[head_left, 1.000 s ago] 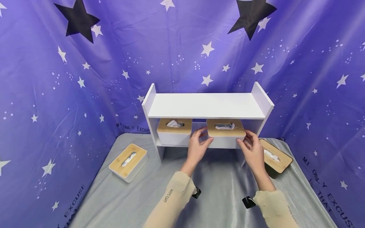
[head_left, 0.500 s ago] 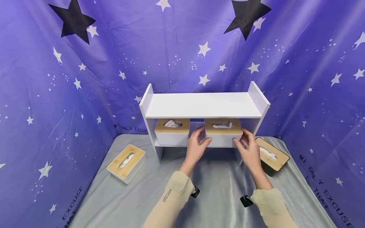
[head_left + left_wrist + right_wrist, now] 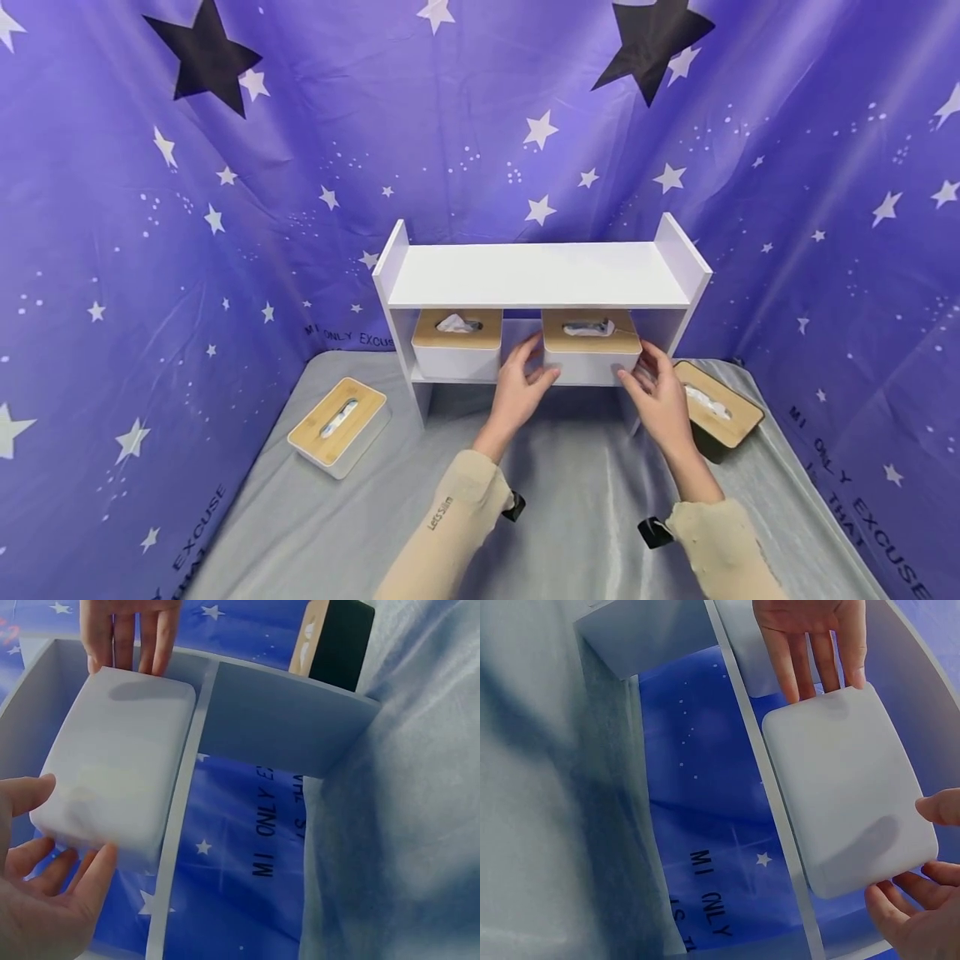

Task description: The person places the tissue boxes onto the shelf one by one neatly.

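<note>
A white tissue box (image 3: pixel 588 367) with a wooden lid is on the middle board of the white shelf unit (image 3: pixel 536 275), in its right half. My left hand (image 3: pixel 515 396) holds its left side, thumb on the front and fingers around the side. At the opposite side my right hand (image 3: pixel 662 402) grips it the same way. Seen from below in the left wrist view, the tissue box (image 3: pixel 124 765) lies between both hands, its pale front toward the camera. The right wrist view shows the tissue box (image 3: pixel 847 795) close along the edge of the board.
A second white tissue box (image 3: pixel 457 362) sits on the same board to the left, a gap apart. On the grey cloth (image 3: pixel 570 517), another white tissue box (image 3: pixel 341 427) lies at left and a dark one (image 3: pixel 723 412) at right. A purple star-patterned curtain (image 3: pixel 480 125) surrounds everything.
The head view has shifted slightly. Both hands stay at the sides of the tissue box, which keeps nearly the same place on the board.
</note>
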### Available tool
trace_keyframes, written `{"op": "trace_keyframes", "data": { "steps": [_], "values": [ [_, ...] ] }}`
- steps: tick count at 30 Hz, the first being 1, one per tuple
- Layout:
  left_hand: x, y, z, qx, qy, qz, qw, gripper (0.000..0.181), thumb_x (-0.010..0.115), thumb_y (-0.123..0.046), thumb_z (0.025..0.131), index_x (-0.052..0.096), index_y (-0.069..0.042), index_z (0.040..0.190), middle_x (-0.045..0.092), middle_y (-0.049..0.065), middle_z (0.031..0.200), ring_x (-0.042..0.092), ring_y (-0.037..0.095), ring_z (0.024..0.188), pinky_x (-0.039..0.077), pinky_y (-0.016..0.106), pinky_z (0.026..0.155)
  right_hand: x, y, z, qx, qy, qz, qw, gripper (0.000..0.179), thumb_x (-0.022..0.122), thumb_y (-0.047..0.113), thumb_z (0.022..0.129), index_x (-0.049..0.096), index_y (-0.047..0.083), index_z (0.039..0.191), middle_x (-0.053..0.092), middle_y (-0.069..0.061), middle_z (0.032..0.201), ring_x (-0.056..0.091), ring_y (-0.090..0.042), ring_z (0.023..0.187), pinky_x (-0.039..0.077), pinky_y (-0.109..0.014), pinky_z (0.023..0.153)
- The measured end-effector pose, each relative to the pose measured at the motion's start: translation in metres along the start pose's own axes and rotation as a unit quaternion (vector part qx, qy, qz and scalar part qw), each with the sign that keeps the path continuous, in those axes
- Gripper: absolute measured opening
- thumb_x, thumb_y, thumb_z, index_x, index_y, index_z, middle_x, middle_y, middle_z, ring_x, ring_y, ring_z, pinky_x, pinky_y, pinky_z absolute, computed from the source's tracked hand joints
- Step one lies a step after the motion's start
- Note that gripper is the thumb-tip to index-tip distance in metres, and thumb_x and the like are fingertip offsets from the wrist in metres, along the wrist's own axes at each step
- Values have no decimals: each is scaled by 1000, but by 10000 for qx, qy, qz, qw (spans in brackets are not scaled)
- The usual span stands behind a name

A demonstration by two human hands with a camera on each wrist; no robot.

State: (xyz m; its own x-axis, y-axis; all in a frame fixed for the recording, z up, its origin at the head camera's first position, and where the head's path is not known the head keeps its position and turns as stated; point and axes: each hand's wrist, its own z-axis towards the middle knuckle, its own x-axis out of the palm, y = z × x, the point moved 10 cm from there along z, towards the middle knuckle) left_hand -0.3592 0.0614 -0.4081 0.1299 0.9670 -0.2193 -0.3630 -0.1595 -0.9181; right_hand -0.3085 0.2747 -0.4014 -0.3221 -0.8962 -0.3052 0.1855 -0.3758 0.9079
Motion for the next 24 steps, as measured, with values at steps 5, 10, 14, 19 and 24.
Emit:
{"op": "trace_keyframes", "data": {
  "steps": [5,10,14,19,24],
  "values": [
    [-3,4,-5,-3,-82,2,10000,56,72,-9,91,52,-3,142,55,18,142,57,33,129,57,34,98,1,-1,-6,-60,30,41,10000,62,62,6,96,33,-6,150,42,-32,148,45,-41,137,41,0,96],
    [-3,6,-11,-8,-48,-56,10000,50,70,-7,91,56,-5,139,59,17,138,59,33,126,57,38,98,-3,-1,-11,-129,-23,113,9998,61,63,4,95,35,-7,148,43,-31,147,46,-42,134,40,3,93],
    [-1,7,-16,-52,31,-182,9998,50,69,-6,91,57,-6,139,59,17,138,61,33,124,57,39,98,-6,-1,-16,-154,-16,80,9998,61,64,5,95,36,-6,148,41,-30,149,46,-44,133,39,5,90],
    [-1,9,-25,-85,48,-318,9994,49,69,-5,91,58,-8,139,59,17,138,63,34,122,58,31,96,-6,-4,-24,-151,34,-4,9999,60,64,7,96,37,-5,148,42,-28,149,52,-34,128,40,6,88],
    [-2,9,-31,-22,78,-417,9991,48,67,-1,91,57,-3,138,58,21,139,63,39,121,57,40,98,-4,-8,-34,-158,57,18,9999,57,64,8,96,40,-4,146,47,-26,145,54,9,110,42,5,86]
  ]
}}
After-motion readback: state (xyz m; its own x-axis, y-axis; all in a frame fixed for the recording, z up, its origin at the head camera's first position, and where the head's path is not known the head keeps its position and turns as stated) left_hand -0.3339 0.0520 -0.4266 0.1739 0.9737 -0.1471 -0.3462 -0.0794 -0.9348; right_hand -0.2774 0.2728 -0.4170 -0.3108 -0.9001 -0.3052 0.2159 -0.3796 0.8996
